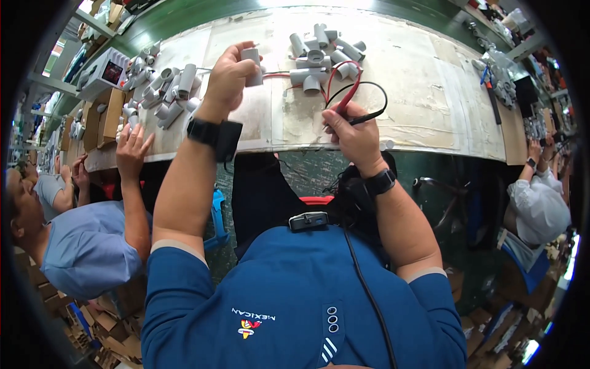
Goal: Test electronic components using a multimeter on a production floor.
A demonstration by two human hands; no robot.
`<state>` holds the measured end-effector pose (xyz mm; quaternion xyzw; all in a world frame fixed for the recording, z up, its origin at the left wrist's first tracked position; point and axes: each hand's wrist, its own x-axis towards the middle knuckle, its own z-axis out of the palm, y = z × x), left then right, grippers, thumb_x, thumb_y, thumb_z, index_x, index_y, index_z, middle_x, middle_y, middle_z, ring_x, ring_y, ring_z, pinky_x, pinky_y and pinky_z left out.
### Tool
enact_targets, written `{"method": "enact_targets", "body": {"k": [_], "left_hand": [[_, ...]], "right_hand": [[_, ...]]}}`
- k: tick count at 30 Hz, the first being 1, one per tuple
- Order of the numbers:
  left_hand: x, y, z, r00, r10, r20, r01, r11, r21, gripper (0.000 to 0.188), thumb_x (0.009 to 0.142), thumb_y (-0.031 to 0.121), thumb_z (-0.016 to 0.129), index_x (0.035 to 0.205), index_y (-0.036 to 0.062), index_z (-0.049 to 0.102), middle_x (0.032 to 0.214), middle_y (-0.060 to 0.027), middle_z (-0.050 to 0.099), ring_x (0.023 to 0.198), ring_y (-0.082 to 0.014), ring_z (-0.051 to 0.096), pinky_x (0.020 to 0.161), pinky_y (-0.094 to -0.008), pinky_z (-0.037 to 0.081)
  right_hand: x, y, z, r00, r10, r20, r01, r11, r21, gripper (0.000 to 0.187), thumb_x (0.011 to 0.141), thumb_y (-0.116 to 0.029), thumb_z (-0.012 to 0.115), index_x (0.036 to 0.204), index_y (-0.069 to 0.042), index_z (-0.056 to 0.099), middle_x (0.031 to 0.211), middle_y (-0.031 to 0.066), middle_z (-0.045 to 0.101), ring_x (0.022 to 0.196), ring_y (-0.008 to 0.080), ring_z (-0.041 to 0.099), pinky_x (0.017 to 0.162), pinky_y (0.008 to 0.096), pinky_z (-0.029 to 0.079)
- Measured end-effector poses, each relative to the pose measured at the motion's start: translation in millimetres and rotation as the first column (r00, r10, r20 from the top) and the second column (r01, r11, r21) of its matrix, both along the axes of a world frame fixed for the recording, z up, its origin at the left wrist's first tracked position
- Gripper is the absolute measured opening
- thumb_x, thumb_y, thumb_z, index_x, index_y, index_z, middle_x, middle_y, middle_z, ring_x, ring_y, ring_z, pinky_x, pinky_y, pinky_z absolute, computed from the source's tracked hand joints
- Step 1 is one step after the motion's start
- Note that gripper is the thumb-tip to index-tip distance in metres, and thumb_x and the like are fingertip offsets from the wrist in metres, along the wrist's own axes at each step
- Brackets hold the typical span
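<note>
My left hand (226, 79) is raised over the table, its fingers closed around a small grey plastic piece (251, 66) with a flat side toward the right. Closer to the table's front edge, my right hand (358, 138) grips a red test probe (350, 95) and a black test probe (367, 117) together. Their thin red and black leads loop up and over the table. The probe tips are too small to make out clearly. Beyond my right hand lies a heap of grey tubular plastic fittings (307, 76), apart from both hands.
A second heap of grey fittings (182, 83) lies left of my left hand on the white table (424, 92). Further left stand a cardboard box (110, 117) and a white device (106, 71). A co-worker's hand (132, 147) rests at the table's left edge. Blue-handled pliers (490, 86) lie at right.
</note>
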<state>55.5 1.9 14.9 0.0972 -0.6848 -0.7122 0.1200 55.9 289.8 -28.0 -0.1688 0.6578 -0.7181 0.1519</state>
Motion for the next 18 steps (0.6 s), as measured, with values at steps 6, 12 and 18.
{"method": "enact_targets", "body": {"k": [6,12,18], "left_hand": [[78,51,0,0.999,-0.046,0.014,0.017,0.618,0.786,0.037,0.093,0.011,0.055,0.128,-0.0033,0.051,0.111,-0.0185,0.062,0.107,-0.0432,0.069,0.095,-0.0596,0.058],[93,73,-22,0.981,0.025,0.195,-0.180,0.517,0.837,0.028,0.103,0.022,0.053,0.119,-0.0014,0.054,0.105,-0.0188,0.064,0.096,-0.0422,0.072,0.086,-0.0565,0.063],[99,82,-27,0.948,-0.250,0.197,-0.053,0.489,0.871,0.031,0.105,0.027,0.051,0.118,0.0003,0.058,0.106,-0.0168,0.068,0.086,-0.0370,0.075,0.068,-0.0446,0.066]], "right_hand": [[0,0,6,1.000,-0.010,0.003,0.010,0.999,0.035,0.012,0.099,-0.015,0.072,0.098,-0.003,0.069,0.080,0.0020,0.071,0.064,0.0067,0.062,0.053,0.0209,0.047],[-1,-6,7,1.000,-0.008,0.009,0.008,0.999,-0.033,0.015,0.099,-0.016,0.071,0.100,-0.001,0.068,0.081,0.0060,0.072,0.067,0.0110,0.065,0.056,0.0237,0.051],[8,-30,26,0.999,0.038,-0.001,-0.037,0.973,-0.228,0.016,0.100,-0.014,0.070,0.103,0.001,0.067,0.082,0.0093,0.072,0.069,0.0141,0.067,0.058,0.0257,0.053]]}}
